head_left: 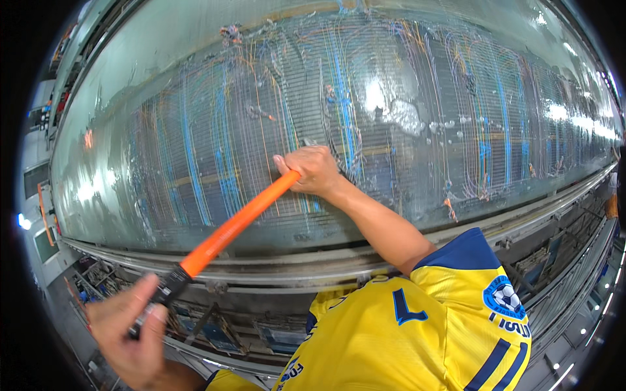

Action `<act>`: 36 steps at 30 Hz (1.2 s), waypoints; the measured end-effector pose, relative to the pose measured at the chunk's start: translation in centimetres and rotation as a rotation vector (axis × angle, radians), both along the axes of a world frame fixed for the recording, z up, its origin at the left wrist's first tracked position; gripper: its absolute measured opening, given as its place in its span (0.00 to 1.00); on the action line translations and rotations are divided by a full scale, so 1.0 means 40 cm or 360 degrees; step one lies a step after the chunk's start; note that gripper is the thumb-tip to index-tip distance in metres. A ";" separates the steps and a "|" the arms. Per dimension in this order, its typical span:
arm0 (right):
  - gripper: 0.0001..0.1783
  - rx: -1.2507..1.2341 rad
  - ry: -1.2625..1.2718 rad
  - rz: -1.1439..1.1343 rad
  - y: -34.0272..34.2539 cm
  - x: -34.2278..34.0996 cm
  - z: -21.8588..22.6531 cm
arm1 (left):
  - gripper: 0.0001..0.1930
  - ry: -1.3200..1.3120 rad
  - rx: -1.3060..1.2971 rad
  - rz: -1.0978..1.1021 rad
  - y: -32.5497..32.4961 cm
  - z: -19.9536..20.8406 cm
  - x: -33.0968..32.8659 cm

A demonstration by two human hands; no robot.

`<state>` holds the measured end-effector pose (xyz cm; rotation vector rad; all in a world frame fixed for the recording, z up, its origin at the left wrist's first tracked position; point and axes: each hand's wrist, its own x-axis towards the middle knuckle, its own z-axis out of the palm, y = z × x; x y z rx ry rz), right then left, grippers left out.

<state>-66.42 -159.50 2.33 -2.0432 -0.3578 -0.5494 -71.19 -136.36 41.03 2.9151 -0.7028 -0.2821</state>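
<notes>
A long tool with an orange shaft (pixel 238 225) and a black grip (pixel 171 285) slants across the view from lower left to the middle. My right hand (pixel 313 171) is closed round the upper end of the shaft, over a wet, glassy surface (pixel 401 176). Whatever lies beyond that hand on the tool is mostly hidden. At the lower left my left hand (pixel 130 332), slightly blurred, has its fingers and thumb about the black grip. Coloured strands (pixel 342 72), many of them blue, run lengthwise across a finely lined dark area of the surface, with a tangled clump (pixel 329 94) beyond my right hand.
A metal rail (pixel 261 268) edges the near side of the wet surface. Below it are frames and panels (pixel 280 335). Loose strand clumps lie at the far left (pixel 230 34) and near right (pixel 450 207). Machinery stands at the left (pixel 47 111).
</notes>
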 end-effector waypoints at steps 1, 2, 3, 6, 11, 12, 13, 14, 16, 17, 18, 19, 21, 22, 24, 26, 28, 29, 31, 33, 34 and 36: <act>0.23 0.0034 0.0022 0.0008 0.024 0.042 0.001 | 0.17 -0.0020 0.0006 0.0092 0.024 0.005 0.031; 0.22 0.0057 0.0007 0.0019 0.051 0.085 -0.003 | 0.17 -0.0038 0.0017 0.0191 0.042 0.010 0.054; 0.20 0.0033 -0.0026 -0.0040 0.044 0.159 -0.022 | 0.17 -0.0095 -0.0169 0.0289 0.046 -0.032 0.113; 0.16 -0.0484 0.0110 -0.0084 -0.022 0.398 -0.032 | 0.17 0.0456 -0.0400 0.0841 -0.104 -0.191 0.240; 0.15 -0.0546 -0.0425 0.0339 -0.106 0.379 0.045 | 0.19 0.0228 -0.0961 0.0821 0.021 -0.371 -0.081; 0.16 -0.0470 -0.0400 0.0282 -0.074 0.262 0.048 | 0.18 0.0243 -0.0946 0.0864 0.072 -0.358 -0.134; 0.18 -0.0387 -0.0338 0.0296 -0.036 0.155 0.066 | 0.18 0.0247 -0.0845 0.0826 0.100 -0.308 -0.212; 0.19 -0.0300 -0.0255 0.0283 -0.002 0.032 0.061 | 0.17 0.0273 -0.0731 0.0765 0.122 -0.256 -0.283; 0.22 -0.0225 -0.0208 0.0335 0.036 -0.169 0.063 | 0.16 0.0155 -0.0602 0.0538 0.133 -0.190 -0.410; 0.23 -0.0239 -0.0176 0.0340 0.039 -0.243 0.052 | 0.16 0.0200 -0.0610 0.0546 0.126 -0.171 -0.463; 0.25 -0.0257 -0.0145 0.0347 0.036 -0.304 0.043 | 0.16 0.0243 -0.0622 0.0557 0.114 -0.164 -0.505; 0.26 -0.0273 -0.0115 0.0359 0.026 -0.347 0.033 | 0.15 0.0269 -0.0692 0.0519 0.102 -0.164 -0.533; 0.27 -0.0249 -0.0099 0.0302 -0.005 -0.394 0.039 | 0.15 0.0307 -0.0748 0.0512 0.068 -0.154 -0.566; 0.28 -0.0232 -0.0094 0.0282 -0.016 -0.406 0.044 | 0.15 0.0321 -0.0772 0.0516 0.054 -0.145 -0.573; 0.28 -0.0137 -0.0158 0.0180 -0.034 -0.411 0.041 | 0.14 0.0297 -0.0722 0.0413 0.022 -0.121 -0.550; 0.28 -0.0084 -0.0205 0.0034 -0.029 -0.402 0.019 | 0.13 0.0292 -0.0628 0.0373 -0.012 -0.087 -0.509; 0.27 -0.0040 -0.0226 -0.0089 -0.019 -0.378 0.009 | 0.13 0.0232 -0.0552 0.0342 -0.024 -0.075 -0.447; 0.27 -0.0007 -0.0226 -0.0144 -0.012 -0.359 0.005 | 0.13 0.0209 -0.0501 0.0335 -0.033 -0.065 -0.407; 0.27 -0.0061 -0.0260 -0.0302 -0.017 -0.312 -0.018 | 0.12 0.0202 -0.0433 0.0250 -0.052 -0.059 -0.309; 0.27 -0.0035 -0.0324 -0.0327 -0.005 -0.244 -0.011 | 0.12 0.0275 -0.0376 0.0363 -0.057 -0.043 -0.257; 0.27 -0.0008 -0.0288 -0.0311 0.014 -0.228 -0.009 | 0.12 0.0213 -0.0298 0.0341 -0.052 -0.029 -0.246; 0.27 -0.0018 -0.0247 -0.0339 0.015 -0.166 -0.010 | 0.13 0.0080 -0.0203 0.0218 -0.030 -0.028 -0.183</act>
